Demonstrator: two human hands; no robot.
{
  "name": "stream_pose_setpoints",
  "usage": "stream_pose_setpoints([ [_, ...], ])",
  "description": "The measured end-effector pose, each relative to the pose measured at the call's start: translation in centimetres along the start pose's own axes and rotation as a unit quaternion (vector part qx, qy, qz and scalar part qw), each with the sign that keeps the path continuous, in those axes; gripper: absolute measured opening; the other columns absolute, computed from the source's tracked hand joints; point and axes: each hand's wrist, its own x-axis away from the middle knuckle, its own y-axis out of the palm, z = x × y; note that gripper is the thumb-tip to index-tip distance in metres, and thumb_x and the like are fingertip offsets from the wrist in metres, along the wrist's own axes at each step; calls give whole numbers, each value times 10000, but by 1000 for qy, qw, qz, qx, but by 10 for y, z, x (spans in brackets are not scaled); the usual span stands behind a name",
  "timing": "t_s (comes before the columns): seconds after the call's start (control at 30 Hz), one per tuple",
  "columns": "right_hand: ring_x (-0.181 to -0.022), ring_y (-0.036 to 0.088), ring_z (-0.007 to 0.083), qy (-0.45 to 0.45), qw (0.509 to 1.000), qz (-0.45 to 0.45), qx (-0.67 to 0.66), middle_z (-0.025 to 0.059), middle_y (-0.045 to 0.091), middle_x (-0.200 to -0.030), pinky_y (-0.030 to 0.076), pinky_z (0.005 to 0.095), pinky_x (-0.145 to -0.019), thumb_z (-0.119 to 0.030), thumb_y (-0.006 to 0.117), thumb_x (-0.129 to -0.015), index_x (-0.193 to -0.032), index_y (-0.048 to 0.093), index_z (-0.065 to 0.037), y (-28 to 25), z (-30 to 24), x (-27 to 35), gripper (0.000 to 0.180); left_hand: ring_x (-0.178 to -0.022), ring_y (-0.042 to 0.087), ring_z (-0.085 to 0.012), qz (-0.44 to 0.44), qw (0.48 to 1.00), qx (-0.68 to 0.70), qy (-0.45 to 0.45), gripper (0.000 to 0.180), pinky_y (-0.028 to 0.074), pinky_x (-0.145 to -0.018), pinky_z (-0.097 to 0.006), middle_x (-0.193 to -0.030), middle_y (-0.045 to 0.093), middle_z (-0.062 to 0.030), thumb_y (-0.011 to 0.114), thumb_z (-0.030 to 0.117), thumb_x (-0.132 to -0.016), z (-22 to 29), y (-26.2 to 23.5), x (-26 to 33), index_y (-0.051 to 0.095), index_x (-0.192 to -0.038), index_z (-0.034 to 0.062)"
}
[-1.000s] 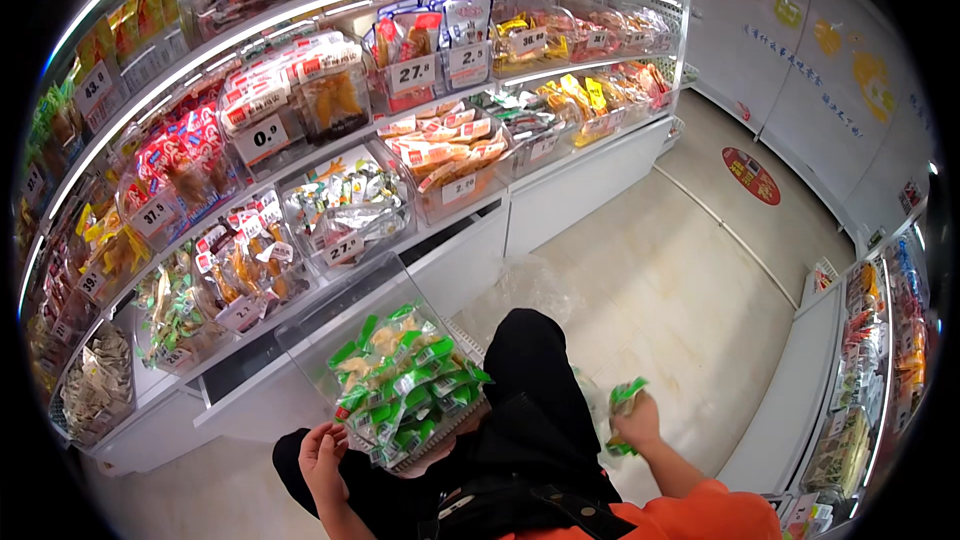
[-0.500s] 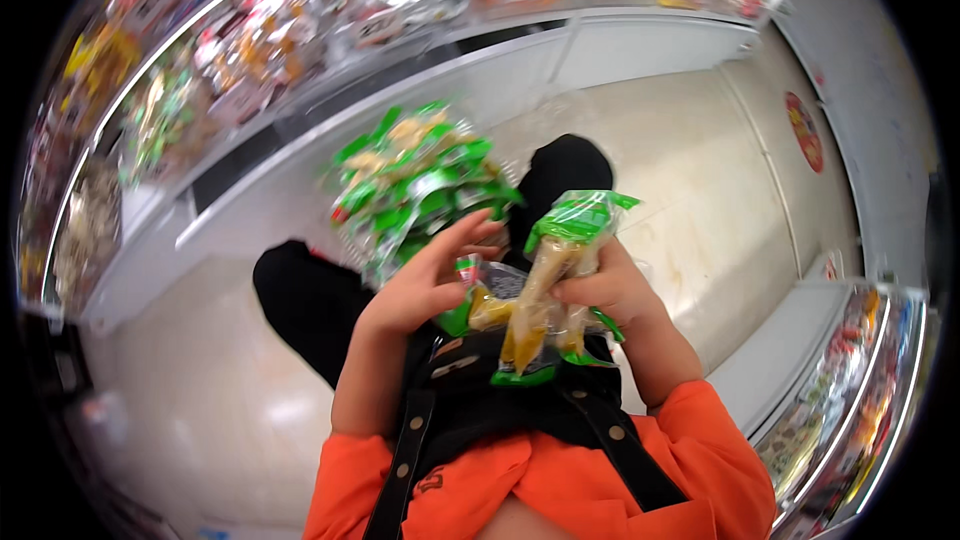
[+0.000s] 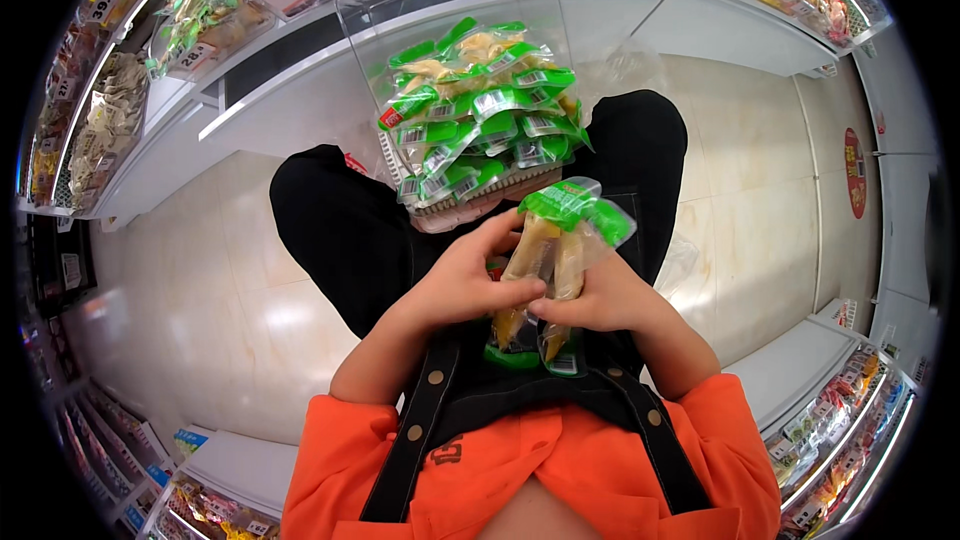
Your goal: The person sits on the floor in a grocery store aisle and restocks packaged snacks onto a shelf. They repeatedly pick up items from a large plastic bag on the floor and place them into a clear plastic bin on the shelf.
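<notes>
Packs (image 3: 534,248) gathered, none set down yet, I judge.
I see left hand (image 3: 462,282) and right hand (image 3: 608,292) curled nearly closed around at least two; just beyond them, the bin (image 3: 470,208) holds a heap (image 3: 485,105) more; farther ahead, the shelf (image 3: 290,105).

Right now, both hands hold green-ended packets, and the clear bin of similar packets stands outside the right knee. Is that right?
Not quite: the head view shows the clear bin between the knees, not outside the right one. The left hand and right hand do hold green-ended packets.
</notes>
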Motion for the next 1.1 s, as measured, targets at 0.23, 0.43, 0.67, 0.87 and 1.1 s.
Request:
stream_pose_setpoints([
  [0.23,-973,527,298,46,840,-10,-541,288,453,-1160,408,402,-881,-399,670,-548,-1352,181,-11,-13,11,-1,1018,-923,570,-178,-32,988,152,1,667,450,-818,-331,-1002,584,-108,706,194,-651,-21,-14,-5,403,-1202,-30],
  [0.43,-1074,471,269,64,868,-41,-491,195,443,-1196,334,357,-952,-343,626,-621,-1301,307,-27,-15,-1,-2,815,-1011,547,-280,-111,952,286,18,843,395,-909,-378,-1142,509,-221,692,214,-697,-34,-11,-5,170,-1326,10],
  [0.67,-1027,441,173,92,975,-132,-151,113,451,-1147,366,288,-890,-221,586,-741,-1246,340,17,-23,13,-20,610,-935,536,-167,-22,968,240,-64,720,420,-840,-314,-1043,547,-83,717,198,-689,-24,1,-9,312,-1252,5],
  [0.87,-860,538,157,198,925,146,-289,65,548,-927,441,304,-765,-235,514,-837,-998,495,-43,-18,27,-34,251,-780,589,-157,112,946,292,-82,364,496,-708,-298,-906,590,-69,655,145,-754,-31,7,-11,505,-1056,8],
  [1.1,-734,495,140,-217,917,283,-176,106,500,-899,441,235,-610,-265,559,-814,-936,507,5,-47,4,8,301,-839,586,-174,231,896,376,43,301,492,-747,-317,-959,580,-90,590,96,-805,-9,-4,-13,476,-1071,12],
])
